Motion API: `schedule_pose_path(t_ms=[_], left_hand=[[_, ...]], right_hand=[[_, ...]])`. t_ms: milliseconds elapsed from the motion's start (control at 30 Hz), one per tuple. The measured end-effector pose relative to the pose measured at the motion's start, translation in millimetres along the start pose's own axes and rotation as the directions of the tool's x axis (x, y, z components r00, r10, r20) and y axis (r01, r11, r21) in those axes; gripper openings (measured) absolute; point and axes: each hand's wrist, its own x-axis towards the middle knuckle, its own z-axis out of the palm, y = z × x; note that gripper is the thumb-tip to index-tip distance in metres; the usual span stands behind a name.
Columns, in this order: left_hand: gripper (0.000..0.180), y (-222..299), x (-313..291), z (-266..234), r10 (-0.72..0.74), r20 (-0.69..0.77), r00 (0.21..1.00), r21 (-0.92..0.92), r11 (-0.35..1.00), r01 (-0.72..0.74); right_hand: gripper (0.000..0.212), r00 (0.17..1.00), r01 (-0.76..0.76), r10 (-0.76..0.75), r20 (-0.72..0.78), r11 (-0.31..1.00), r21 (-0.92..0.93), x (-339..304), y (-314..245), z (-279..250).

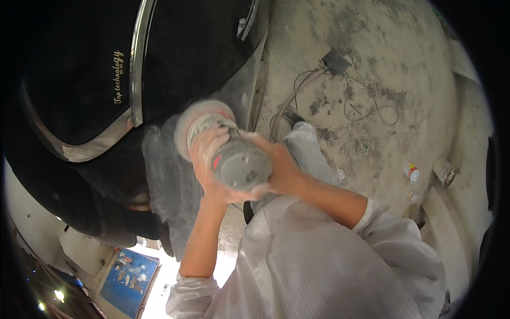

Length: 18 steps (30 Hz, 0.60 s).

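Both my hands grip a dusty power sander with a grey, rounded body [245,171] and a pale round pad [186,123] with a reddish face. My left hand [206,169] wraps round its near-left side, fingers reaching up by the head. Around the right side of the body curls my right hand [284,166]; some of its fingers are hidden. The tool is slightly blurred. Its pad is up against a dull grey, sanded-looking patch [162,173] on a black car [186,64]; how firmly it touches, I cannot tell.
Chrome trim [138,58] edges the car's window. On the stained concrete floor, a cable [366,114] trails from a dark square object [336,61]. At the right lie a small can [411,171] and a cylindrical container [444,171]. A blue board [127,282] stands at the lower left.
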Motion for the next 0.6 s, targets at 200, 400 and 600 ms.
schedule_pose_path(t_ms=[200,400,600], left_hand=[[0.115,21,-37,-8,0.066,-0.056,0.996,0.013,0.998,-0.065],[0.11,7,-19,2,-0.008,0.151,0.989,0.034,0.999,0.003],[0.107,42,-29,-2,0.001,0.203,0.979,0.195,0.98,-0.042]], right_hand=[[0.112,0.986,0.16,-0.15,0.067,0.97,-0.183,-25,10,19],[0.114,0.993,0.113,-0.11,-0.033,0.986,0.122,-23,42,10],[0.119,0.984,0.151,-0.175,0.038,0.924,0.351,-36,78,31]])
